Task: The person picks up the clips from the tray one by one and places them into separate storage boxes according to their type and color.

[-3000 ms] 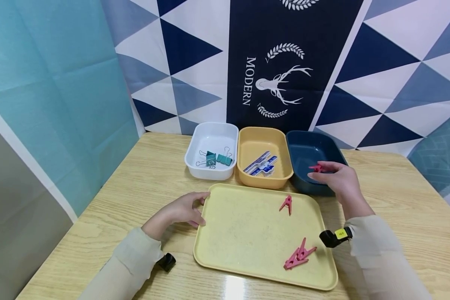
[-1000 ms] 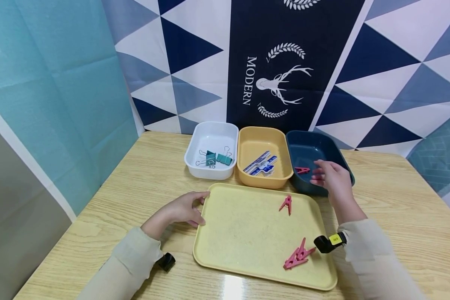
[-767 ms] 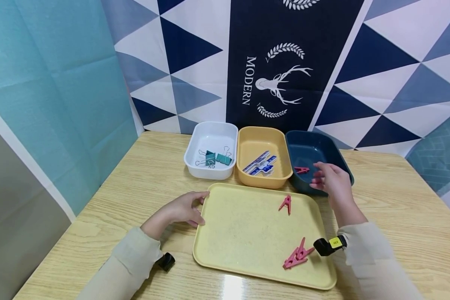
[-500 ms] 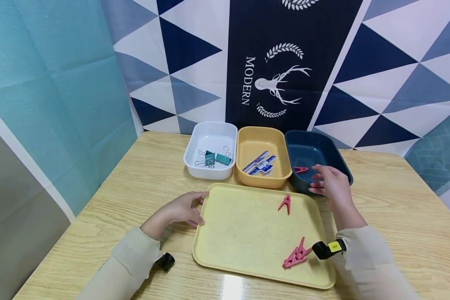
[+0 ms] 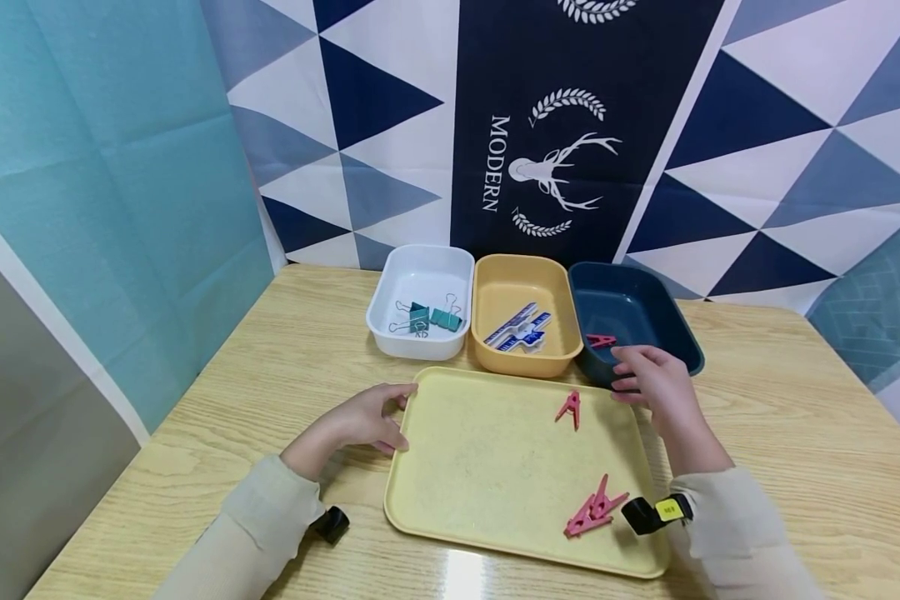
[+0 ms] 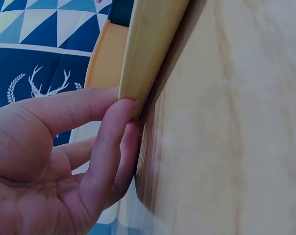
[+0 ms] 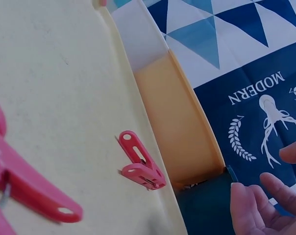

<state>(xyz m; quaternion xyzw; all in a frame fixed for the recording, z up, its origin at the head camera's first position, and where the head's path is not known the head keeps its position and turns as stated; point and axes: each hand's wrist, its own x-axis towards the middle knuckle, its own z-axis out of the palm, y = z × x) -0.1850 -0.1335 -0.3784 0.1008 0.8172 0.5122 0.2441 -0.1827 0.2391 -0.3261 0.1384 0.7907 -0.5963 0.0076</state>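
Note:
My left hand (image 5: 366,419) holds the left rim of a yellow tray (image 5: 487,467); in the left wrist view its fingertips (image 6: 126,105) meet the tray's edge. Fingers loosely bent and apart, my right hand (image 5: 658,385) hovers over the near rim of the dark blue bin (image 5: 663,308) with nothing in it. One red clothespin (image 5: 601,341) lies inside that bin. Another pink-red clothespin (image 5: 568,410) sits near the tray's far right corner, also seen as a clothespin (image 7: 142,164) in the right wrist view. Overlapping clothespins (image 5: 589,517) lie at the tray's near right.
Left of the blue bin stand a yellow-orange bin (image 5: 528,364) with blue-and-white clips (image 5: 521,329) and a white bin (image 5: 420,347) with green binder clips (image 5: 446,319). All three line up behind the tray on the wooden table (image 5: 307,333), before a patterned cloth (image 5: 390,133).
My right hand has let go of a red clothespin, which now lies in the blue bin. Since then the hand has drawn back toward the tray. My left hand stays put.

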